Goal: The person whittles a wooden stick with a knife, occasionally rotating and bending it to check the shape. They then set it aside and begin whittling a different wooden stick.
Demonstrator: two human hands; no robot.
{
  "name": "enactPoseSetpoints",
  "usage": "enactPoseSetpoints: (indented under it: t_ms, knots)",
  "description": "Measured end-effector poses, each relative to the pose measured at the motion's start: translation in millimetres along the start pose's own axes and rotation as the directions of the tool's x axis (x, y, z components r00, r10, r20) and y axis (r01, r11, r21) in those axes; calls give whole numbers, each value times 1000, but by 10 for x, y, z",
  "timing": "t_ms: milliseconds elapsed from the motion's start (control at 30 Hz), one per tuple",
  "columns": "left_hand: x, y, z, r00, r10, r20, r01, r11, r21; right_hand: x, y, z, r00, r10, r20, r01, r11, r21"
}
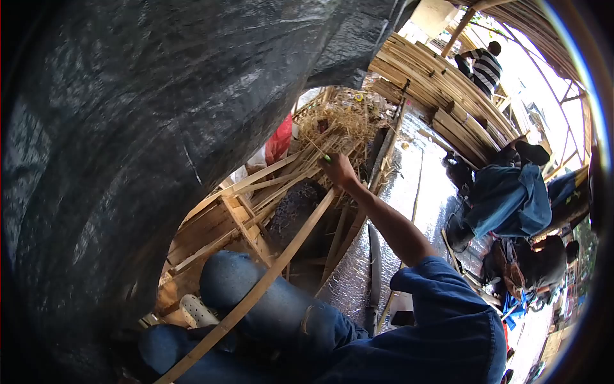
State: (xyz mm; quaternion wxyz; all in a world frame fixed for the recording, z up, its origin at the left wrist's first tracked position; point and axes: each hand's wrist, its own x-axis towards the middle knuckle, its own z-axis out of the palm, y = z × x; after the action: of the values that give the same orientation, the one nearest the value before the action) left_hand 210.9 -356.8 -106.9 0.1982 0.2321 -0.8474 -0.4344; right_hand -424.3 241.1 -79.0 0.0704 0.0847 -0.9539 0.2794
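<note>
My right hand (338, 170) reaches forward and is closed round a slim object with a green part (327, 157) showing at the fingers. Its kind is too small to make out. A long flat bamboo strip (268, 278) slants from the lower edge, across my knees, up to the heel of this hand. Whether the fingers also grip the strip is hidden. Beyond the hand lies a pile of bamboo slats and pale shavings (342, 121). My left hand is not in view.
A black tarpaulin (141, 128) hangs along the left. Stacked bamboo slats (441, 83) stand at upper right, near a person in a striped shirt (487, 69). Silvery foil sheeting (409, 185) covers the ground on the right, where other people sit. A wooden frame (246, 227) lies before my knees.
</note>
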Motion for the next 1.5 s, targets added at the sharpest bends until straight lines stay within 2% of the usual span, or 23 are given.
enactPoseSetpoints:
  t_ms: [33, 100, 133, 167, 200, 267, 300, 333, 400, 433, 500, 567, 600, 700, 733, 800, 833, 933, 1033, 1067, 1167, 1367, 1500]
  knots:
    - [114, 25, 96, 1000, -2, -3, 2, 998, -58, -55, 23, 84, 1000, 26, -10, -26, 999, 29]
    - [-137, -653, 48, 908, -143, -395, 107, 988, -113, -2, 65, 175, 997, 80, -17, -79, 995, 60]
    - [-75, -599, -47, 890, -127, -438, 88, 990, -107, 96, 182, 175, 993, 119, -25, -117, 992, 54]
    - [58, -11, 140, 731, -398, -555, 197, 901, -386, 227, 382, 148, 994, 105, 42, -112, 866, 487]
    - [112, 358, -125, 942, -259, -211, 237, 963, -126, 378, 469, 3, 995, 102, 14, -102, 960, 261]
    - [163, 536, -14, 843, -196, -501, 213, 977, -23, 678, 1084, 39, 1000, 1, 10, -7, 814, 580]
    - [205, 673, 22, 859, -332, -389, 306, 943, -130, 493, 571, -91, 997, 43, -60, -27, 969, 245]
    - [244, 730, 180, 873, -341, -349, 330, 939, -95, 621, 827, 39, 999, 11, 39, -17, 988, 155]
    - [313, 354, 459, 858, -315, -405, 316, 946, -67, 557, 1058, 697, 995, 34, 90, -57, 962, 267]
    - [434, 506, 630, 810, -373, -454, 283, 925, -254, 500, 1013, 798, 964, 170, 205, -241, 881, 406]
    - [513, 558, 563, 836, -404, -370, 360, 914, -186, 624, 896, 759, 960, 203, 191, -252, 925, 283]
    - [502, 631, 423, 856, -331, -397, 298, 944, -143, 1023, 1263, 736, 979, -197, 55, 173, 943, 285]
    - [476, 634, 365, 864, -345, -365, 320, 938, -131, 1080, 1071, 548, 965, 96, 244, -137, 978, 157]
    - [428, 442, 548, 844, -423, -330, 362, 903, -232, 1444, 2209, 1149, 931, -158, 330, -14, 885, 466]
    - [452, 386, 657, 834, -428, -348, 340, 896, -287, 1622, 2850, 1602, 916, -349, 198, 238, 869, 433]
    - [449, 265, 710, 841, -386, -379, 281, 911, -303, 636, 1340, 1022, 913, 63, 403, -222, 905, 362]
    - [453, 197, 739, 829, -354, -433, 230, 921, -313, 535, 1147, 984, 922, 129, 365, -303, 828, 472]
    - [434, 170, 660, 871, -334, -360, 233, 927, -295, 638, 823, 773, 954, 170, 247, -236, 935, 265]
    - [483, 125, 717, 864, -363, -348, 264, 917, -300, 479, 608, 813, 992, 29, 126, -69, 944, 324]
    - [489, 85, 731, 860, -366, -355, 256, 912, -319, 456, 607, 785, 949, 115, 295, -214, 919, 330]
    - [437, -31, 672, 883, -310, -353, 162, 907, -389, 374, 572, 850, 938, 173, 299, -297, 847, 441]
    - [447, -12, 701, 826, -396, -400, 260, 899, -352, 477, 551, 813, 977, 109, 185, -156, 952, 263]
    - [476, 145, 838, 776, -406, -483, 239, 897, -372, 466, 670, 945, 943, 203, 264, -281, 910, 306]
